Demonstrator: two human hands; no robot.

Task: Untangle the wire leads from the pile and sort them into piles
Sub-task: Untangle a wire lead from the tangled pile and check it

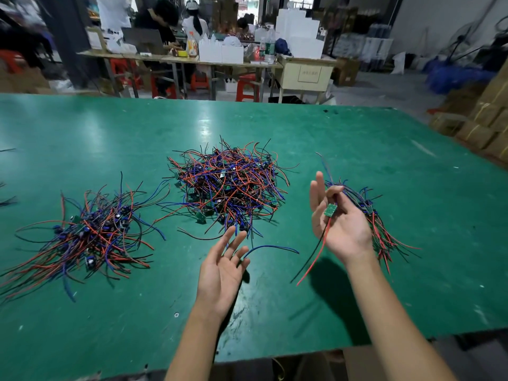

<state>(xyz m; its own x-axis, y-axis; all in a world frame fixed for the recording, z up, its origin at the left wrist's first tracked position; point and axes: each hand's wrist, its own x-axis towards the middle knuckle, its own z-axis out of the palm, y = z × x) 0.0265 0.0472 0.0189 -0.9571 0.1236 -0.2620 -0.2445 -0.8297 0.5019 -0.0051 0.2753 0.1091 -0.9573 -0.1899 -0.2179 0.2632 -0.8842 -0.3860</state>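
Observation:
A big tangled pile (229, 188) of red, blue and black wire leads with small green boards lies mid-table. A flatter sorted pile (90, 237) lies to its left, and a smaller bundle (376, 224) lies on the right behind my right hand. My right hand (341, 224) is raised palm-up and pinches one lead by its small green board (330, 210); its red and black wires (313, 262) hang down toward the table. My left hand (222, 270) hovers palm-up with straight fingers, holding nothing, just before the big pile. A loose blue wire (270, 247) lies beside its fingertips.
The green table (302, 133) stretches far back; its near edge runs below my forearms. A few stray wires (7, 200) show at the far left edge. Behind it are other worktables (192, 60), red stools, white boxes, cartons at right and people working.

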